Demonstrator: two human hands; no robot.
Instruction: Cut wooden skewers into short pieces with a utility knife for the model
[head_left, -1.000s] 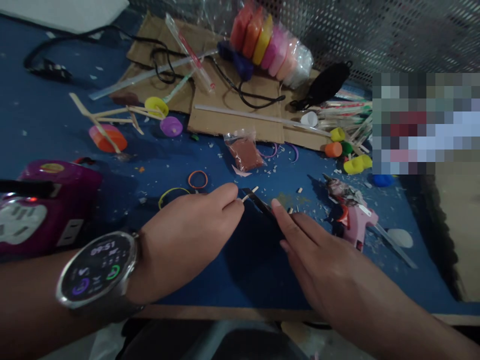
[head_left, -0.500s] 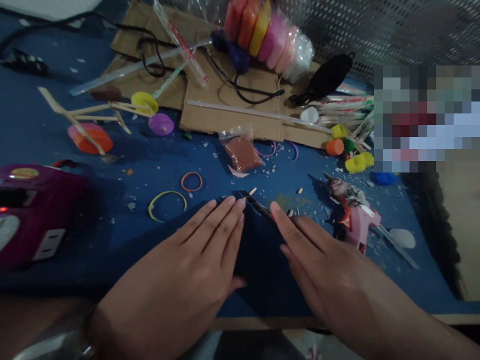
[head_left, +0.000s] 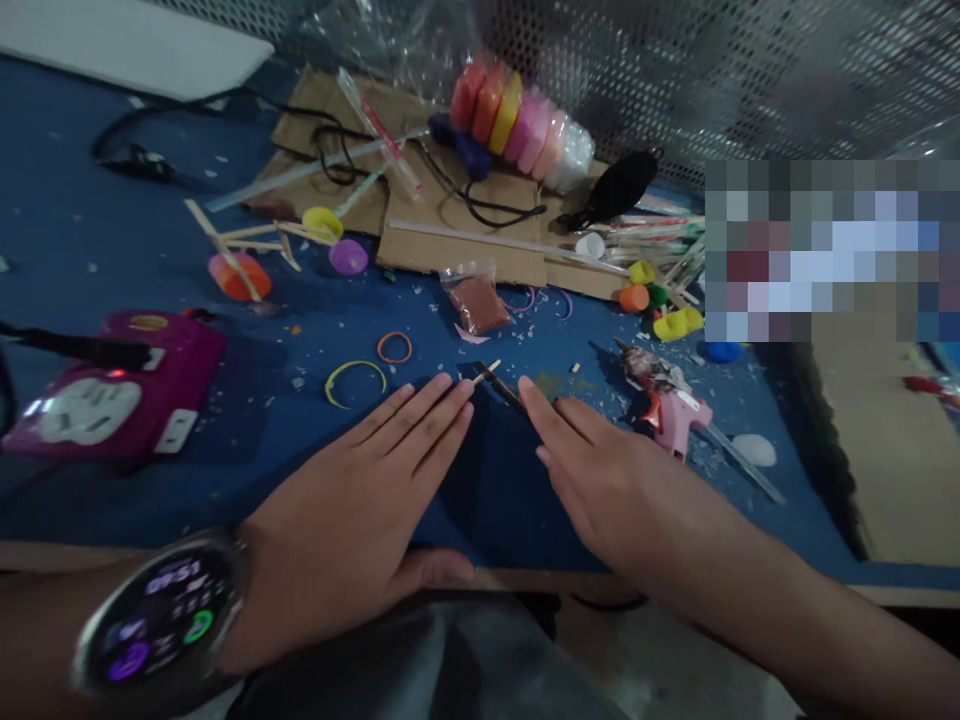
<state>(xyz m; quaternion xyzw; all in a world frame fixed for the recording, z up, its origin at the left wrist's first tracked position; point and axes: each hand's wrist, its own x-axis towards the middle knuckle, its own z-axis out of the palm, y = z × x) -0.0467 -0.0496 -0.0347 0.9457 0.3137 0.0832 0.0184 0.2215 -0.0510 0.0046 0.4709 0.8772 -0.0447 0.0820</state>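
Observation:
My left hand (head_left: 382, 470) lies flat on the blue tabletop with its fingers stretched out. Its fingertips press on a thin wooden stick (head_left: 491, 368), whose short end pokes out past them. My right hand (head_left: 600, 460) is closed around a dark craft knife (head_left: 511, 398), and its index finger runs along the top. The knife's tip lies across the stick, just beyond my left fingertips; most of the handle is hidden in my hand. A yellow ring strip (head_left: 352, 385) and an orange ring (head_left: 394, 348) lie left of my fingers.
A pink glue gun (head_left: 679, 415) lies to the right, a purple power socket box (head_left: 127, 390) to the left. Behind are bagged brown clay (head_left: 480, 303), cardboard (head_left: 461, 255), several coloured clay packs (head_left: 517, 125), a joined-stick piece (head_left: 225, 250) and scattered scraps.
The camera view has shifted, so more of the socket box, my watch and the table's front edge shows. My hands stay at the stick, with the knife still across it.

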